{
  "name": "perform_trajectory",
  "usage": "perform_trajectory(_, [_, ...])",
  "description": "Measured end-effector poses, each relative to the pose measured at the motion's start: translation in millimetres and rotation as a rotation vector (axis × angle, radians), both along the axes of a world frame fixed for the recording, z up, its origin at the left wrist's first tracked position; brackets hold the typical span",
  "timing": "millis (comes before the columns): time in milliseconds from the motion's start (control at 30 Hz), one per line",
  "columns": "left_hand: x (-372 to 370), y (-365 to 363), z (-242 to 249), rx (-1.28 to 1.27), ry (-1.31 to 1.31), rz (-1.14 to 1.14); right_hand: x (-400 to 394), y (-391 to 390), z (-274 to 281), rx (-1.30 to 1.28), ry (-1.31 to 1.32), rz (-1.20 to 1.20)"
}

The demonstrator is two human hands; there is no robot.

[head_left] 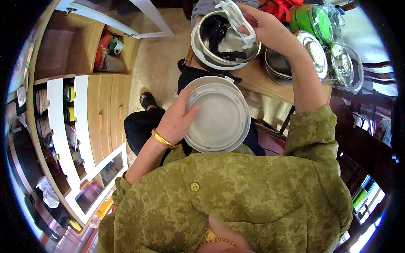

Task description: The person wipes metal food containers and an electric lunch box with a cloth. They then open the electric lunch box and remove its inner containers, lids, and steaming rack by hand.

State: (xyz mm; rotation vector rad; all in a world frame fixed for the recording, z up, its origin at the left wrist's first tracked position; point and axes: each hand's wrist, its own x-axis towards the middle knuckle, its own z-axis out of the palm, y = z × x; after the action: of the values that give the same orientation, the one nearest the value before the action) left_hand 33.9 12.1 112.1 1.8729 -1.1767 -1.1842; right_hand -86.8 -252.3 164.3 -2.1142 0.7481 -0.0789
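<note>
My left hand (pixel 175 116) grips the left rim of a round white container with a translucent lid (pixel 219 118), held over my lap. My thumb lies on the lid and the other fingers are hidden under it. Up at the table, my right hand (pixel 268 27) pinches a white plastic frame-like piece (pixel 238 23) above a steel bowl (pixel 249 50). Inside that bowl lie black items (pixel 217 36), one with a dark handle. The steel bowl rests in a larger white dish (pixel 195 44).
Steel pots (pixel 276 63) and shiny lids (pixel 312 52) stand at the table's right, beside a green container (pixel 312 23) in clear plastic. Red cloth (pixel 280 8) lies behind. An open wooden cabinet (pixel 105 109) with glass doors is at left.
</note>
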Motion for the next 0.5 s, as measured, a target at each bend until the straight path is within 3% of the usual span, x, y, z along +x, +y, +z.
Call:
perform_trajectory(267, [0.8, 1.9, -0.6, -0.007, 0.021, 0.01, -3.0, 8.8, 22.3, -0.042, -0.116, 0.074])
perform_trajectory(367, [1.3, 2.8, -3.0, -0.017, 0.008, -0.001, -1.1, 5.1, 12.9, -0.031, 0.03, 0.055])
perform_trajectory(433, [1.3, 4.1, -7.2, -0.019, 0.011, 0.004, -4.0, -2.5, -33.8, -0.321, -0.212, 0.093])
perform_trajectory(500, [1.2, 4.8, -7.0, -0.019, 0.014, 0.011, 0.3, 1.2, -44.2, -0.463, -0.189, 0.135])
